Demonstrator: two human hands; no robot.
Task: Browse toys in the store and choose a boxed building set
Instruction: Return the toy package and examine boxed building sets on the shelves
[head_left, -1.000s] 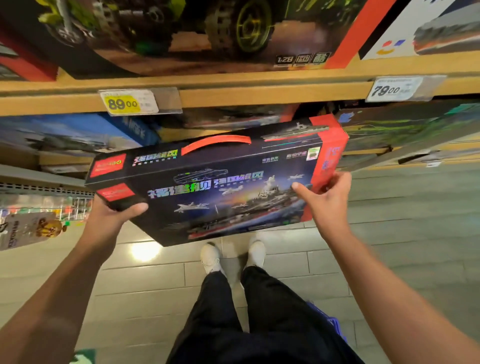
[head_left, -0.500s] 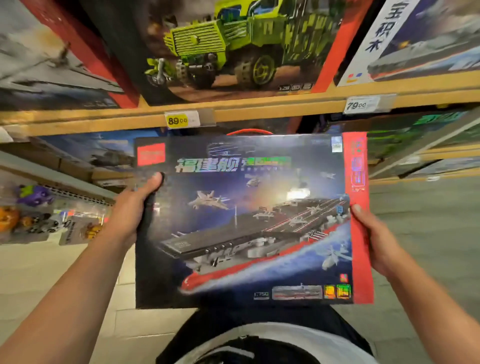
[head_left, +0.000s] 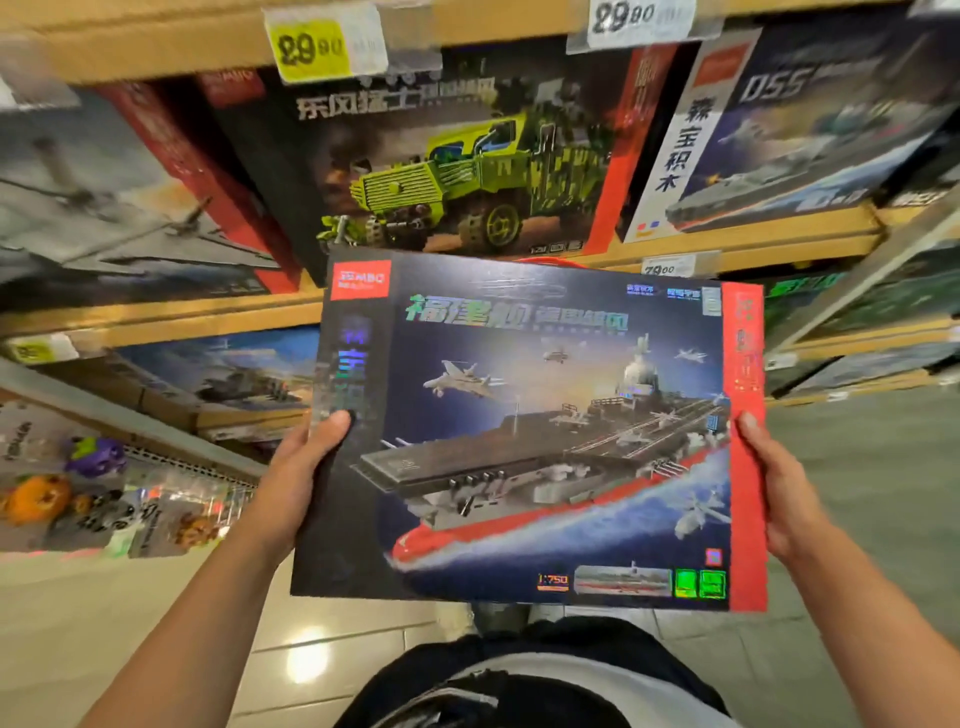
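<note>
A shopper stands in a toy aisle with a boxed building set held up for a look. At far left, small toys (head_left: 67, 499) hang in packets on a wire rack. Next, the left hand (head_left: 296, 483) grips the left edge of the carrier box (head_left: 524, 431), thumb pressed on the printed front and the fingers out of sight behind it. The box is held face-up in the air between the two hands, in front of the shelf (head_left: 156, 322) and clear of it, its picture of an aircraft carrier turned squarely toward the camera. Above it on the shelf stands a truck box (head_left: 457, 171), under a yellow price tag (head_left: 311, 49), and further right a white-banded ship box (head_left: 789, 130). At right, the right hand (head_left: 779, 493) clasps the red right edge of the carrier box the same way, thumb on the front, fingers hidden behind. By the look of it the browsing has narrowed to one candidate, off the shelf and under inspection. What seems to remain is the decision itself: keep this set or return it and look on.
</note>
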